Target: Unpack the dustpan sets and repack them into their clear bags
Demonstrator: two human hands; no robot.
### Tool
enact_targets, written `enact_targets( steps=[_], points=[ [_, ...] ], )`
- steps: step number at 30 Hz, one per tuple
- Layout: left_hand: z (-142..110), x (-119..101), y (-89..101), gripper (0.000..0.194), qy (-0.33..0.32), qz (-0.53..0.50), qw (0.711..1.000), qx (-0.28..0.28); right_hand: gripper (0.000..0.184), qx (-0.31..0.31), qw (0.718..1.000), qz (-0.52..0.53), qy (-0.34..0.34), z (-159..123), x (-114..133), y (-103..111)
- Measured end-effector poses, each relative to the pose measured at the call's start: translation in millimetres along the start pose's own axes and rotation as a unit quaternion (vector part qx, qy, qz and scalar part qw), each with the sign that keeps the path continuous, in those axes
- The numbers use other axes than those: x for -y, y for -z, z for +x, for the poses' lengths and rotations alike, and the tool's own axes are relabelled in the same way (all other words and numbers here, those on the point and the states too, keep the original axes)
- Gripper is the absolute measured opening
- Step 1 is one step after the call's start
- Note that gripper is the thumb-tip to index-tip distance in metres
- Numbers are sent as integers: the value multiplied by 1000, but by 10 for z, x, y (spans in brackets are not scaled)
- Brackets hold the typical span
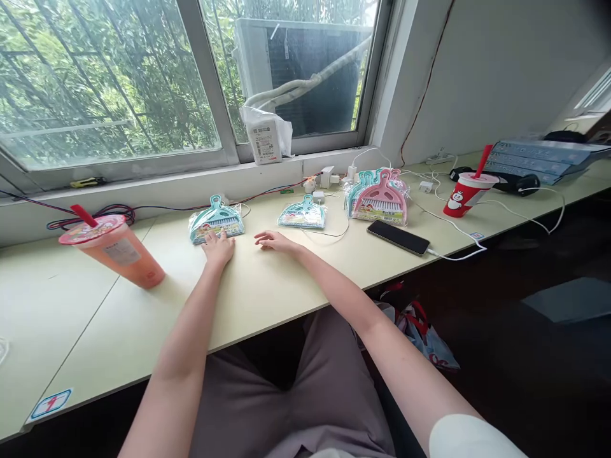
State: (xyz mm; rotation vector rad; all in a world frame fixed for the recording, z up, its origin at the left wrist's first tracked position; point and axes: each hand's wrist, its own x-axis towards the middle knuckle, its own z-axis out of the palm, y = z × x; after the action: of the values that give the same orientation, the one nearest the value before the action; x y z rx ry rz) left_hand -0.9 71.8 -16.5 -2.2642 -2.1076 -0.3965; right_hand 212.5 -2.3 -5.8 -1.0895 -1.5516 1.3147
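My left hand (218, 247) lies with fingers spread at the front edge of a wrapped teal dustpan and brush set (216, 219), its fingertips touching the packaging. To the right, my right hand (274, 241) hovers over or rests on the table, fingers loosely stretched and apart, holding nothing. Just beyond it lies a second wrapped teal dustpan and brush set (302, 212). Farther right, several more sets are piled together, with a pink dustpan and brush set (380, 202) in front.
On the left stands a tall orange drink cup (117, 252). A black phone (398, 238) on a charging cable and a red cup (466, 196) are at the right. Cables (114, 213) run along the window wall. A boxed package (265, 140) sits on the sill.
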Motion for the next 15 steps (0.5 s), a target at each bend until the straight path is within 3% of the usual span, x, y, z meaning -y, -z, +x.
enact_targets(
  steps=[5, 8, 10, 12, 15],
  points=[
    [32, -36, -47, 64, 6, -46, 998, -37, 24, -10, 998, -60, 25, 45, -24, -5],
    [-38, -7, -31, 63, 19, -81, 993, -88, 25, -119, 976, -170, 63, 86, -18, 76],
    [-99, 13, -2, 57, 19, -111, 984, -136, 31, -254, 925, -267, 91, 69, 3, 204],
    [-167, 36, 30, 46, 11, -145, 973, -180, 34, -388, 848, -345, 104, 3, 30, 383],
    [-274, 92, 59, 30, -29, -189, 958, -214, 39, -545, 745, -383, 30, -138, 38, 680]
  ],
)
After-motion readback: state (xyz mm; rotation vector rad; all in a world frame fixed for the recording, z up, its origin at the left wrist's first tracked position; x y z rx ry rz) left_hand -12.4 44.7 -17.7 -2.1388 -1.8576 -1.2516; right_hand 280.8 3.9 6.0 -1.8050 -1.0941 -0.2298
